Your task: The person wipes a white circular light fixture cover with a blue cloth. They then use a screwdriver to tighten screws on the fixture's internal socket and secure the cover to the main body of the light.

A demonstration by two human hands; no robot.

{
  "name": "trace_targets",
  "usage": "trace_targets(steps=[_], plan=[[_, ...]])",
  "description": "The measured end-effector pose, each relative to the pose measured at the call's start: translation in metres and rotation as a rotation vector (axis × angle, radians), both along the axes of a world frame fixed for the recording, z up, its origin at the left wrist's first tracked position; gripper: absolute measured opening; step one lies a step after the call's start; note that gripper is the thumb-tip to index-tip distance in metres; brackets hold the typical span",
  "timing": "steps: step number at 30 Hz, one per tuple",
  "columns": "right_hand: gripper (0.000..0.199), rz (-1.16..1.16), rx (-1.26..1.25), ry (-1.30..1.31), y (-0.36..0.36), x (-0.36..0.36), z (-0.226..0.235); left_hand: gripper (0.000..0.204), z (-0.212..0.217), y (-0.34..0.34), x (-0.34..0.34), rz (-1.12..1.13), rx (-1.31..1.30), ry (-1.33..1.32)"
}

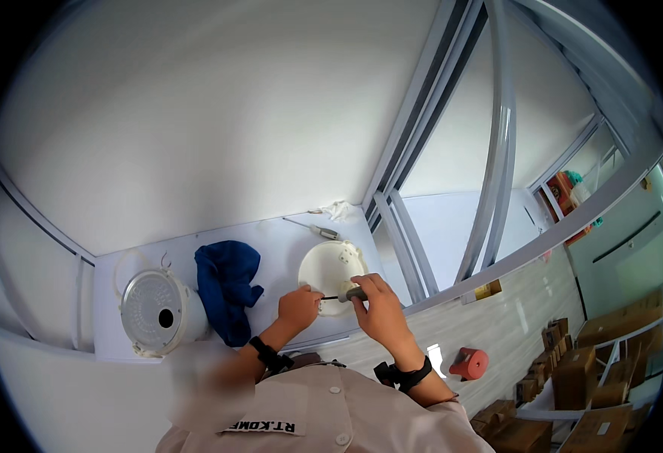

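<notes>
My right hand (383, 312) is closed round the grey handle of a screwdriver (356, 294), whose dark shaft points left. At the shaft's tip, the fingers of my left hand (299, 308) are pinched together; what they hold, if anything, is too small to make out. Both hands are over the near part of a round white plastic cover (320, 264) lying on the white table. Beyond the cover lies a second screwdriver (324, 232) with a grey handle.
A white rice-cooker-like body (188, 309) with a silver perforated face stands at the left, beside a crumpled blue cloth (228, 279). White crumpled tissue (337, 211) lies at the back. Metal frame posts (409, 245) rise at the right; a red stool (470, 364) and cardboard boxes (575, 377) are beyond.
</notes>
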State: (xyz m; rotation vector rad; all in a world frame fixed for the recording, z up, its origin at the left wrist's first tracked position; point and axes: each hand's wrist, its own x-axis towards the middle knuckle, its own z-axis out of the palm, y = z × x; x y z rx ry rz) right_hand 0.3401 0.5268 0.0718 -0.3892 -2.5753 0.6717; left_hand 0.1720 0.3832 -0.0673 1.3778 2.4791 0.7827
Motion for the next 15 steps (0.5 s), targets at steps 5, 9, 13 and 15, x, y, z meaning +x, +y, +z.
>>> trace_targets(steps=[5, 9, 13, 15], plan=[[0.044, -0.012, 0.036, 0.049, -0.009, -0.004, 0.008, 0.019, -0.003, -0.004, 0.000, 0.001, 0.018, 0.022], [0.039, -0.133, -0.101, -0.053, -0.005, 0.001, 0.001, 0.017, -0.001, -0.004, 0.001, 0.008, 0.004, 0.022], [0.029, -0.032, -0.169, 0.118, -0.004, 0.002, 0.001, 0.014, 0.003, -0.001, -0.002, -0.020, 0.004, 0.036], [0.027, -0.046, -0.201, 0.137, -0.006, 0.002, 0.007, 0.015, 0.001, -0.001, -0.006, -0.029, 0.032, 0.039]])
